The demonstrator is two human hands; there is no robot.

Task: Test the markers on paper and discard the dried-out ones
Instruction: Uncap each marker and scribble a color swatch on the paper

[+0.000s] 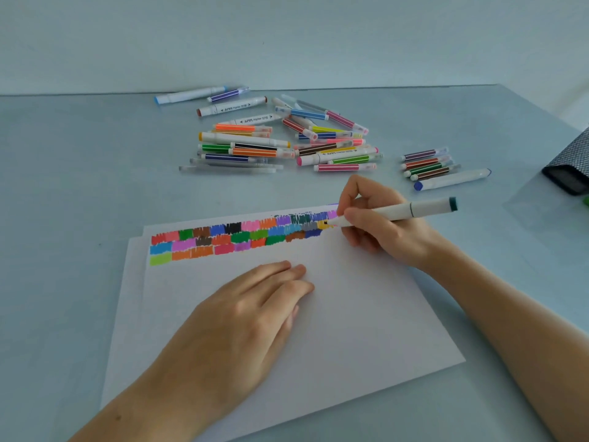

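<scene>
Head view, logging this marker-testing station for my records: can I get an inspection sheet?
Surface: pale blue table.
Job's things: white paper with rows of colour swatches; big marker pile; small marker group to its right.
Clutter: dark mesh container at right edge.
Hands: right hand grips a white marker, tip on the paper; left hand rests flat on it.
Cables: nothing seen.
Surroundings: plain pale wall.

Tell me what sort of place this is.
Probably a plain desk or craft table against a bare wall: a pale blue tabletop, a loose pile of markers, and paper covered in colour swatches.
</scene>
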